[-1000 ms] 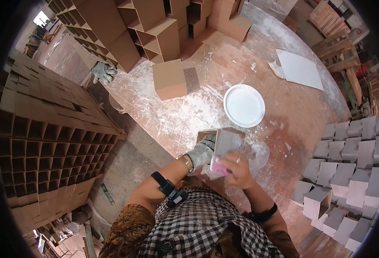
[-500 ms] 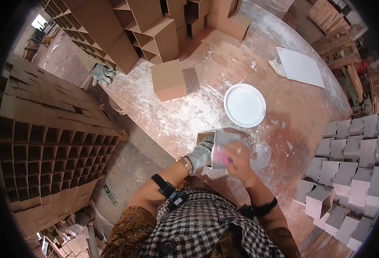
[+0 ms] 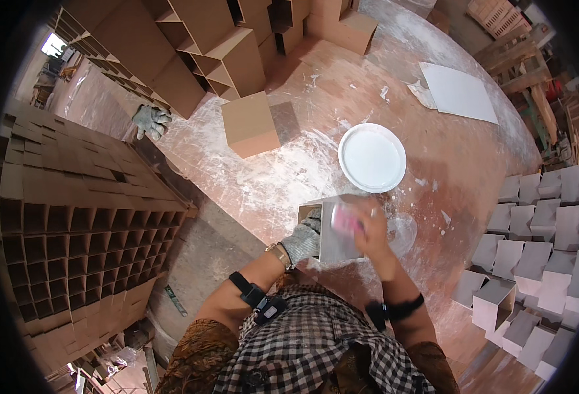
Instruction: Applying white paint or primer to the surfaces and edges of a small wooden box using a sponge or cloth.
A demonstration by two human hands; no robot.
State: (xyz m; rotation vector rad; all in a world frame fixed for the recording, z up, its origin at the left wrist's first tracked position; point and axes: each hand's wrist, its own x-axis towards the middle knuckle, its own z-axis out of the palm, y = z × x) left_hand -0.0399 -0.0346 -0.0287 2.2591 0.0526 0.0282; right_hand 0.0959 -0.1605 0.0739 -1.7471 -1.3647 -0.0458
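The head view looks steeply down from the left of 2 fisheye cameras worn on the head. The checked cloth (image 3: 283, 348) is nearest, at the lower edge; the left hand (image 3: 307, 233) and right hand (image 3: 371, 230) sit close, around mid-frame. The table (image 3: 309, 92) reaches away toward the top, edges bending near the rim.

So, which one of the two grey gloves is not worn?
The grey glove lying at the left edge of the table, near brown cardboard boxes; the other glove is worn on the left hand, inside the white-coated box.
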